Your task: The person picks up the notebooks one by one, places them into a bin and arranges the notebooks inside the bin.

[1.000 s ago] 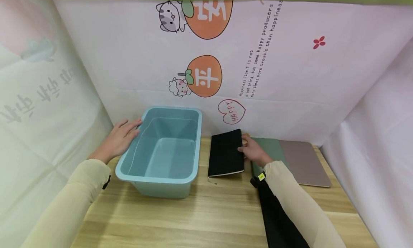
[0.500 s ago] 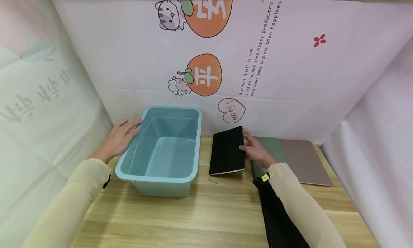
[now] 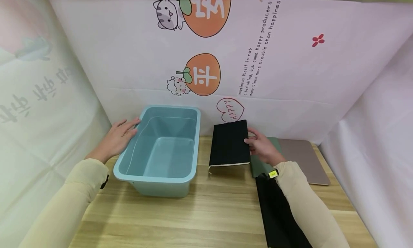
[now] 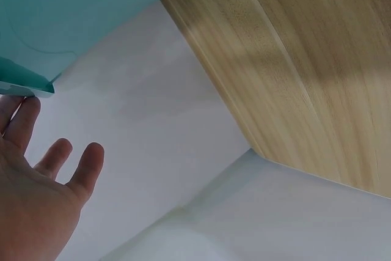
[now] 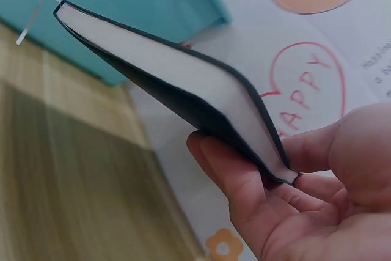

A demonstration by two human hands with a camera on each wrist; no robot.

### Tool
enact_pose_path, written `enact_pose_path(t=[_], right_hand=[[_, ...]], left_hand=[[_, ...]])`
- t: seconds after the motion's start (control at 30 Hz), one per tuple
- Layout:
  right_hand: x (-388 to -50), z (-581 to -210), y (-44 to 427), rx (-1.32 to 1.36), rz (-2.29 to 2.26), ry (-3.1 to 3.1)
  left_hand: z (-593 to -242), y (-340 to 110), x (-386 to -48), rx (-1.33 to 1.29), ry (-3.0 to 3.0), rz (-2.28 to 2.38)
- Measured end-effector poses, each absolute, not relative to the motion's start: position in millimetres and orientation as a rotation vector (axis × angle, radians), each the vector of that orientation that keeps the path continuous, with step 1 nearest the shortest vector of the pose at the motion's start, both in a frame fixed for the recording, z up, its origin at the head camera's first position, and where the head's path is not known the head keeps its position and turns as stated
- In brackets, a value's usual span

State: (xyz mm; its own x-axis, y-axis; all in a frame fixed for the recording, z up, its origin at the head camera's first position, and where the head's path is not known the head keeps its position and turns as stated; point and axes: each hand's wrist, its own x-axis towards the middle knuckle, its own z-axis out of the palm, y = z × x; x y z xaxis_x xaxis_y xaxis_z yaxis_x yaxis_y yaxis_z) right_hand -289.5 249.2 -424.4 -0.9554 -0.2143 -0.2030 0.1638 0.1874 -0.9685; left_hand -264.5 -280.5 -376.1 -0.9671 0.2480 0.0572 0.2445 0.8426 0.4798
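Note:
My right hand (image 3: 264, 147) pinches a black notebook (image 3: 229, 142) by its right edge, thumb on the cover and fingers underneath. The right wrist view shows the notebook (image 5: 165, 80) lifted and tilted, its white pages edge-on and a thin ribbon bookmark (image 5: 29, 22) hanging from the far corner. On the left, my left hand (image 3: 114, 139) rests with extended fingers against the left rim of a light blue plastic tub (image 3: 155, 178). In the left wrist view, fingertips of that hand (image 4: 43, 194) touch the underside of the tub's rim (image 4: 27, 88). Nothing lies inside the tub.
Right of the notebook lie a green flat item (image 3: 260, 167) and a greyish-brown one (image 3: 303, 158), both partly overlapped. A black flat item (image 3: 274, 215) lies under my right forearm. White printed cloth (image 3: 284, 75) walls the wooden table (image 3: 180, 223) at back and sides.
The right hand has raised the black notebook off the tabletop and slightly to the right, tilting it. The left hand stays at the tub's rim.

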Motion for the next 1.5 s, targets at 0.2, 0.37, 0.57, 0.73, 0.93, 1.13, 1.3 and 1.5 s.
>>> enact_pose_path(t=[0.2,0.37,0.57,0.73,0.93,1.13,1.3,1.5], right_hand=[[-283.8,-406.5,253.1,-0.062,-1.931,2.054],[-279.6,-394.8,254.4,-0.063,-2.013,1.957],[-277.7,-383.6,254.0,-0.058,-2.063,1.903],[-276.8,-374.9,249.6,-0.071,-2.109,1.857],[-276.4,-365.7,240.2,-0.074,-2.157,1.805],[-274.1,-359.0,231.2,-0.074,-2.184,1.771],[-272.7,-356.0,224.6,-0.053,-2.195,1.757],[-270.7,-350.2,213.6,-0.075,-2.218,1.735]], left_hand=[[-376.8,-280.9,-264.7,0.396,3.005,0.78],[-376.7,-280.6,-265.3,0.394,3.006,0.789],[-375.5,-281.7,-265.7,0.397,3.013,0.792],[-373.0,-282.4,-266.4,0.403,3.015,0.786],[-372.4,-283.5,-266.6,0.407,3.028,0.752],[-374.3,-282.1,-265.4,0.407,3.021,0.739],[-374.0,-279.8,-264.7,0.393,3.014,0.749],[-374.7,-279.4,-264.3,0.393,3.022,0.752]])
